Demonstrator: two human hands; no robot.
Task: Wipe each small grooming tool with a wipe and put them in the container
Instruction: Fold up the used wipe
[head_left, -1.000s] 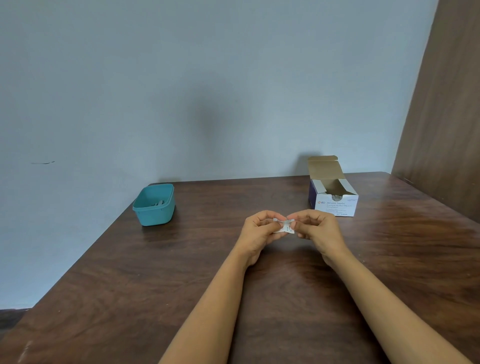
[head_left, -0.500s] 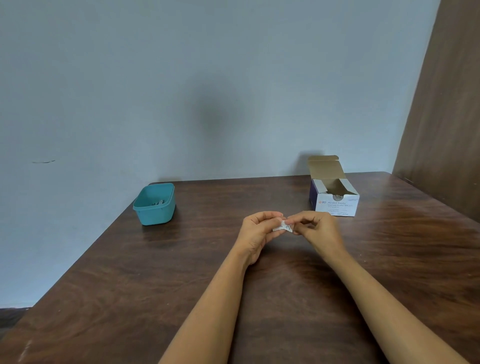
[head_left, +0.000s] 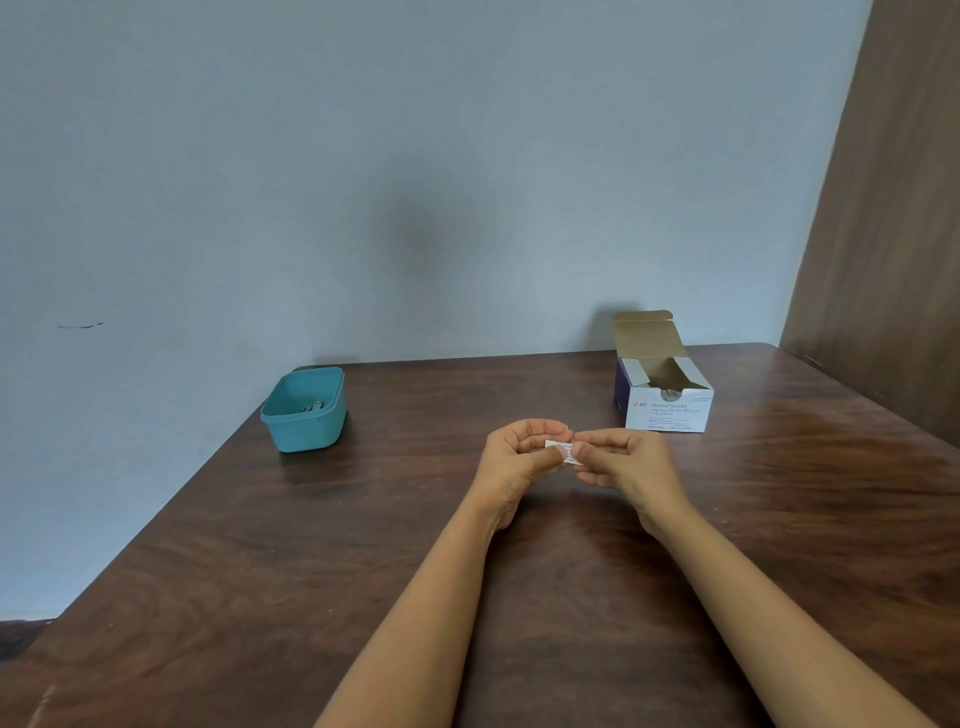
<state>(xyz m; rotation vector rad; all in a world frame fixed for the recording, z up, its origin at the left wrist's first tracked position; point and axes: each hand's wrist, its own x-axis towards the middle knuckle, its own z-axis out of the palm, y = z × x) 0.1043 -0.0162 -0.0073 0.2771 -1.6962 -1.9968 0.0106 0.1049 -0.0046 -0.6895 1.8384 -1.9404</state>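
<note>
Wipe packet (head_left: 563, 451), small and white, is held between your two hands above the middle of the table (head_left: 208, 571), a little nearer the far edge than the near one. Your left hand (head_left: 519, 465) has its thumb and fingers curled round the packet's left end. Your right hand (head_left: 626, 467) pinches the right end between thumb and forefinger, with its other fingers curled underneath. The hands meet at the packet, fingertips almost touching. Your fingers cover most of it, so whether it is torn open cannot be told.

Your teal container (head_left: 306, 415) stands upright and open-topped near the table's far left corner, close to the left edge and well apart from your hands. A grey metal tool (head_left: 314, 407) lies inside it, only partly seen over the rim. How many pieces are in there cannot be told.

Your box of alcohol swabs (head_left: 665, 400) stands near the far edge, toward the far right corner. Its lid flap is raised and its printed front faces you. It sits just beyond your right hand, apart from it.

Both of your bare forearms (head_left: 415, 623) reach in from the near edge. A blue-grey wall (head_left: 363, 156) rises behind the far edge, and a wooden panel (head_left: 893, 208) stands beyond the far right corner.
</note>
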